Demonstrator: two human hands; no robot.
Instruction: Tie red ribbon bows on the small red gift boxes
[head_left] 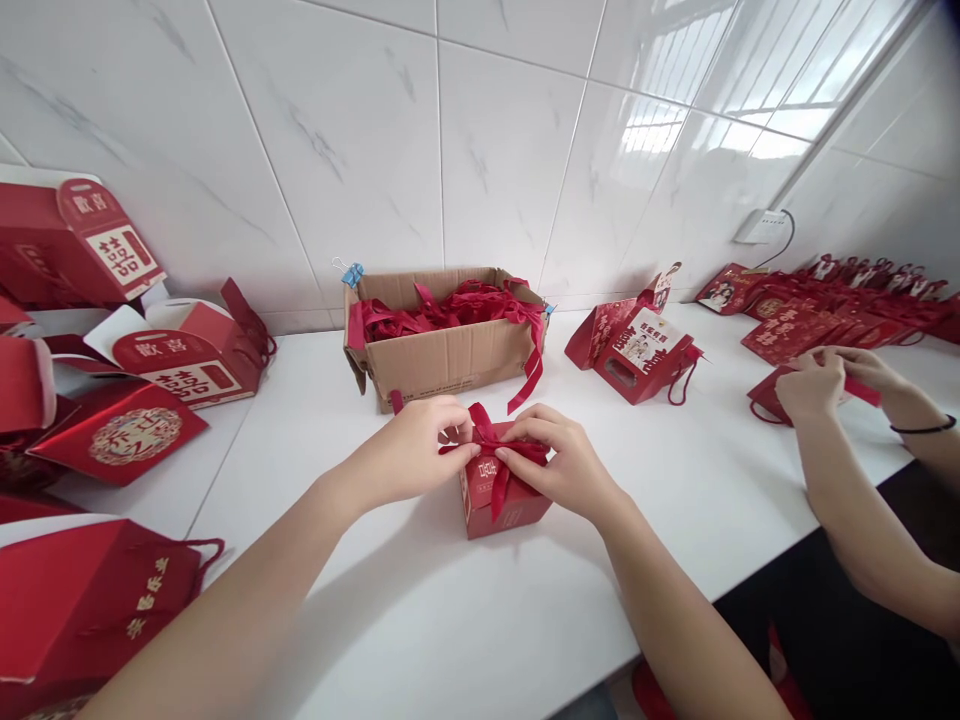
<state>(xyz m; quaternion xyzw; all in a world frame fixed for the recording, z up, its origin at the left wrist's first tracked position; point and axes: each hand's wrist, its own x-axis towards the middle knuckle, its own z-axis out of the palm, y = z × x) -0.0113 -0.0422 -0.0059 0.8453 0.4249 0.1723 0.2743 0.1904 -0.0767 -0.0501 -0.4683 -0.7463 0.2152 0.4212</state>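
In front of me a small red gift box (517, 512) with pale lettering stands on the white table (390, 600). A dark red ribbon (498, 488) is looped into a bow at its top, one tail hanging down the front. My left hand (416, 445) pinches the bow's left side between thumb and fingers. My right hand (562, 455) is closed on the right loop, thumb near the knot. Both hands are at the box's upper edge. The fingers partly cover the bow, so how tight the knot is does not show.
Behind the box is a cardboard box (457, 362) full of red ribbons (450, 308). Red boxes (199, 350) crowd the left side. Another decorated box (637, 350) stands right of centre. A co-worker's hands (832, 380) handle a ribbon at the right, before rows of boxes (862, 300).
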